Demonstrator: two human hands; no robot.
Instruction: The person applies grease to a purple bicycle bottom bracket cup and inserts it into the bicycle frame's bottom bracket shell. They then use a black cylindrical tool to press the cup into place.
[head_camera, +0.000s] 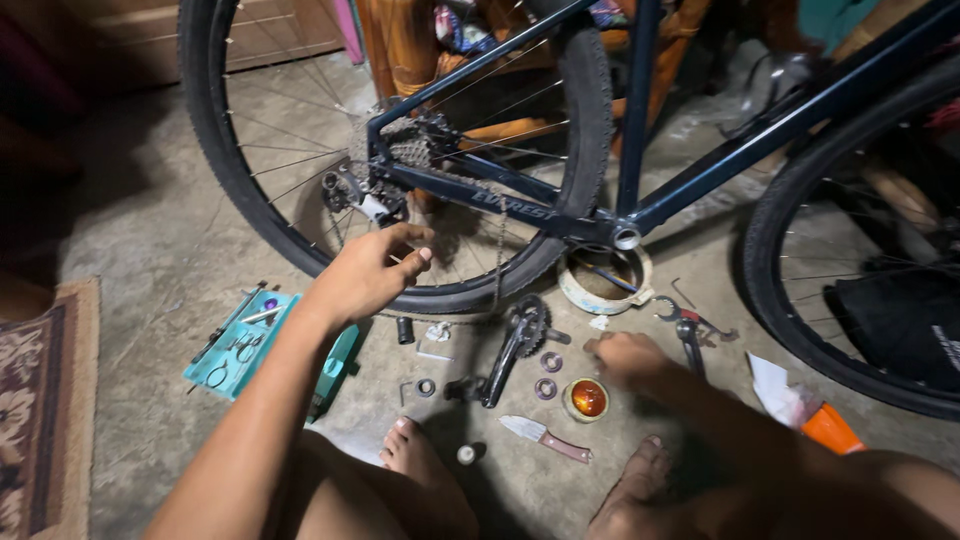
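Observation:
I sit on a concrete floor facing a dark blue bicycle frame. My left hand is raised in front of the rear wheel, fingers curled with the tips close together just below the rear derailleur; I cannot tell if it pinches anything. My right hand rests low on the floor with knuckles bent, beside a small round orange tin and two metal rings. A black crank arm with chainring lies between my hands. The chain hangs slack from the frame.
A teal open tool case lies at left near a patterned rug. A knife lies by my feet. A round shallow tub sits under the bottom bracket, pliers beside it, an orange item at right.

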